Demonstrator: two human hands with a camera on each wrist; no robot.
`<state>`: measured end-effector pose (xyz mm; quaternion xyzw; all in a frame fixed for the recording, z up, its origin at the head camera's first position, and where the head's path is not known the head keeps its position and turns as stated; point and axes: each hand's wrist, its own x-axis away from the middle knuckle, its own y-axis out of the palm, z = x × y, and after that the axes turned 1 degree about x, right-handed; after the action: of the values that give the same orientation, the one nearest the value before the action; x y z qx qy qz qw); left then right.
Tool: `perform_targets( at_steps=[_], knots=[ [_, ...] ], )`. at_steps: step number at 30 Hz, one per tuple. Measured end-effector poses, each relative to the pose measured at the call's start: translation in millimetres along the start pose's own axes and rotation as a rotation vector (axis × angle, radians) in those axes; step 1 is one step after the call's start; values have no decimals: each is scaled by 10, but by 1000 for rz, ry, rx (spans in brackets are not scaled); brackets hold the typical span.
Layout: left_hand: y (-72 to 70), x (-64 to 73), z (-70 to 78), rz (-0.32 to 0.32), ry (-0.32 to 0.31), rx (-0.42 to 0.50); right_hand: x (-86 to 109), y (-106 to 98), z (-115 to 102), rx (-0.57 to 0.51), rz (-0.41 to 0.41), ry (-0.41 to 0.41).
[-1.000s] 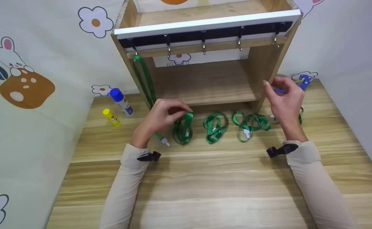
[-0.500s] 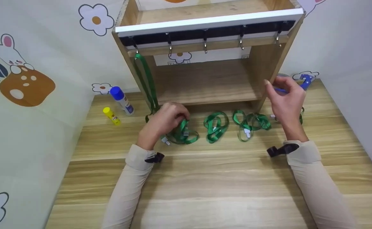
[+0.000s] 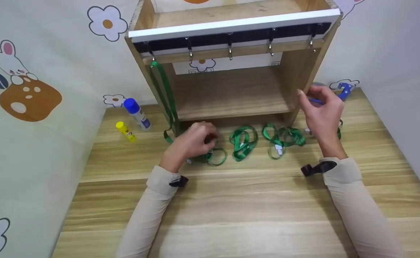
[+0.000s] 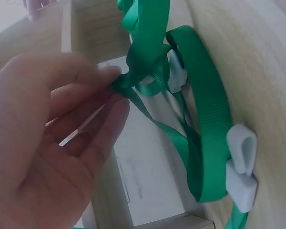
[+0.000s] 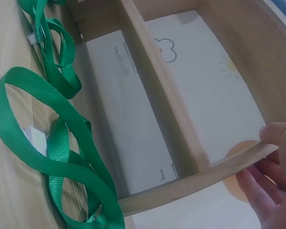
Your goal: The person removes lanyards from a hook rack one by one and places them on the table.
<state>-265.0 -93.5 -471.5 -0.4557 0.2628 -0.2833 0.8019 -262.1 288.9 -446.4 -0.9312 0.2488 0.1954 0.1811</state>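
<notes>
My left hand (image 3: 195, 141) is low in front of the wooden shelf (image 3: 231, 93). In the left wrist view its thumb and fingertips pinch a green lanyard (image 4: 150, 33), whose loops and white plastic clip (image 4: 241, 186) lie on the table. Seen from the head, the hand covers part of that lanyard. My right hand (image 3: 322, 111) holds the front edge of the shelf's right side panel (image 5: 157, 195), thumb on one side and fingers on the other. Another green lanyard (image 3: 165, 89) hangs from the leftmost metal hook (image 3: 152, 55).
Two coiled green lanyards, one in the middle (image 3: 244, 143) and one to its right (image 3: 285, 138), lie before the shelf. More ribbon shows by my right wrist. A blue-capped glue stick (image 3: 137, 114) and a yellow one (image 3: 125, 131) stand left. A blue object (image 3: 345, 91) is behind my right hand.
My left hand has dipped toward the table and shifted slightly right, keeping hold of the lanyard, whose loops have spread. My right hand has stayed on the shelf's side.
</notes>
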Motion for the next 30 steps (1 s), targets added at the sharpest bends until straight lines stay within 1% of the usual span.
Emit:
perform_targets(
  at_steps=[5,11,14,16,19,21,23,26,30],
  knots=[
    [38,-30,-20,9,-6,-42,0,-3,-1,3,2,10],
    [98,-50,-43,23,-18,-136,-4,14,3,-29,18,-38],
    [134,-65,-56,26,-41,-177,-3,20,5,-33,22,-41],
    [154,-76,-66,35,-67,-186,-2,20,6,-33,22,-38],
    [175,-91,-81,57,-114,-178,0,18,5,-25,19,-31],
    [183,-98,-87,77,-142,-154,2,17,3,-16,14,-25],
    [187,-106,-89,91,-157,-134,4,14,1,-4,10,-18],
    [189,-111,-83,109,-162,-108,5,12,-1,7,10,-10],
    [182,-101,-61,128,-147,-72,0,16,1,4,13,-10]
  ],
)
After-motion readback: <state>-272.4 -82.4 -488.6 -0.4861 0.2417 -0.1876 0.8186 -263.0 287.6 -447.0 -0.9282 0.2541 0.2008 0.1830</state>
